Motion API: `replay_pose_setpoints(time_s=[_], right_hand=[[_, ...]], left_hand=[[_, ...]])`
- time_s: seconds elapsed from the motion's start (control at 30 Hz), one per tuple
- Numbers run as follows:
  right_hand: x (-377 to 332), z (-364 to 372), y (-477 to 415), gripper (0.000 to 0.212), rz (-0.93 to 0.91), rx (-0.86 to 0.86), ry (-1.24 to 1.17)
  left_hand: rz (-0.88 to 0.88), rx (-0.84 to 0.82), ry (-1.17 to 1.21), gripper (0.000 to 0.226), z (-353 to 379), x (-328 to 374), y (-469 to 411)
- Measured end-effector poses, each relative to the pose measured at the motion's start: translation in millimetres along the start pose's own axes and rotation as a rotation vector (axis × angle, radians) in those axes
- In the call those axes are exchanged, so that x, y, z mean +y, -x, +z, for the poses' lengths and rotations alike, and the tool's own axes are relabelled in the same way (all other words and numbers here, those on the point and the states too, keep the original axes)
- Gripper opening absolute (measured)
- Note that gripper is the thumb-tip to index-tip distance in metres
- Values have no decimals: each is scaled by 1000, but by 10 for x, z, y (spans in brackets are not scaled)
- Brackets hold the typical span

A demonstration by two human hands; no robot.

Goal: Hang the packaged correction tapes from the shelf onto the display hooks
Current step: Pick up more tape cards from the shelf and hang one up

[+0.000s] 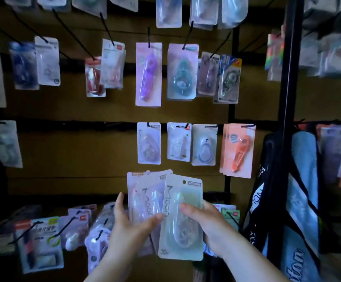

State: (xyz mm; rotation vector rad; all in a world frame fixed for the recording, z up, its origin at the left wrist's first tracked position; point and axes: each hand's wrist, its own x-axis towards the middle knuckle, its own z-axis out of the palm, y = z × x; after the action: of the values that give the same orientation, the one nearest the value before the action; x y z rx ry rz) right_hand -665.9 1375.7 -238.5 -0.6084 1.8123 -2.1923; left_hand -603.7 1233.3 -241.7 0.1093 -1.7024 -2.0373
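Pale green "Moon" pack (180,218) is pinched by the right hand (208,226), thumb across the blister front, remaining fingers hidden behind the card; it is held upright with the punched hole at top, presumably so it can be slid straight onto a hook. Fanned stack of lilac packs (145,196) is held by the left hand (133,224), thumb (154,218) laid on the front, fingers (118,202) wrapped round the left edge, apparently kept as supply while one pack is separated off. Both hands are closed on packs, nothing loose. Green pack overlaps the stack's right side. Matching "Moon" pack (148,143) is already hung on the hook (149,125) directly above, so that peg is judged the likely target. Shelf is not identifiable; surroundings are blurred.
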Motion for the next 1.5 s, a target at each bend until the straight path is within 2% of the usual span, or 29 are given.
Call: replay_pose_setpoints(time_s=[0.13,0.23,0.33,0.4,0.67,0.7,0.8,0.83,1.0,1.03,1.13,1.17,1.27,1.4,1.5], right_hand=[[-94,37,-112,48,-21,-52,56],[-136,122,-200,32,-30,-83,76],[-123,221,-328,25,-29,-74,57],[-140,298,-414,10,-30,-57,22],[-618,669,-793,13,-180,73,26],[-689,715,-835,13,-211,84,43],[-827,836,-951,13,-284,102,117],[-842,851,-997,12,-299,109,127],[-763,791,-1248,8,-369,119,177],[-728,767,-1301,8,-384,110,179],[-650,714,-1431,8,-400,79,170],[-634,699,-1458,8,-387,71,158],[-600,657,-1495,6,-329,84,145],[-591,643,-1514,9,-290,159,193],[-596,683,-1518,18,-283,237,259]], left_hand=[[-45,-84,7,43,12,53,-100],[-52,-53,25,30,-62,98,-181],[-76,-5,56,27,-197,147,-262],[-74,36,42,27,-315,175,-307],[-40,83,15,36,-806,188,-504],[-38,59,14,45,-847,195,-523],[-27,-28,20,96,-934,191,-592],[-26,-43,23,104,-951,179,-628],[89,-56,-25,106,-1051,15,-892],[98,-62,-27,101,-1058,-28,-977],[83,-18,55,58,-1038,-59,-1235],[68,-15,70,56,-1028,-59,-1303],[57,28,93,87,-1019,-72,-1369],[27,-6,137,98,-1012,-70,-1202],[24,17,172,115,-1047,-71,-1010]])
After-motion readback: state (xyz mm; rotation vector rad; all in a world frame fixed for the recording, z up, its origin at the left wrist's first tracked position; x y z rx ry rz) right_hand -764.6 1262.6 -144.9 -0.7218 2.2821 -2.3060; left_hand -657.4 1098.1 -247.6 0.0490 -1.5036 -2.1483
